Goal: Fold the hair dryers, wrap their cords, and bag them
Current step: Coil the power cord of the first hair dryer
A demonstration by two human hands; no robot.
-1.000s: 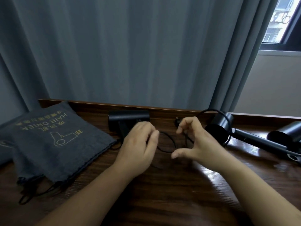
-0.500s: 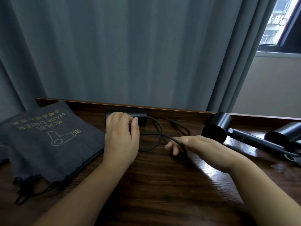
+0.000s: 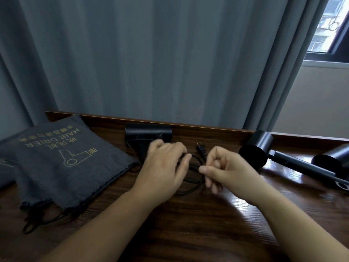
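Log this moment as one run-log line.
step: wrapping cord | left hand: on folded dryer | right hand: pinching cord | plug: free | bag: waiting left

Beneath the right hand (image 3: 226,173) the wooden table (image 3: 236,214) is gleaming glossily — left of the left hand (image 3: 162,167), a matt cloth bag (image 3: 62,163) is lying.

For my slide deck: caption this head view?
Right hand pinches the cord beside the folded hair dryer; left hand steadies it.
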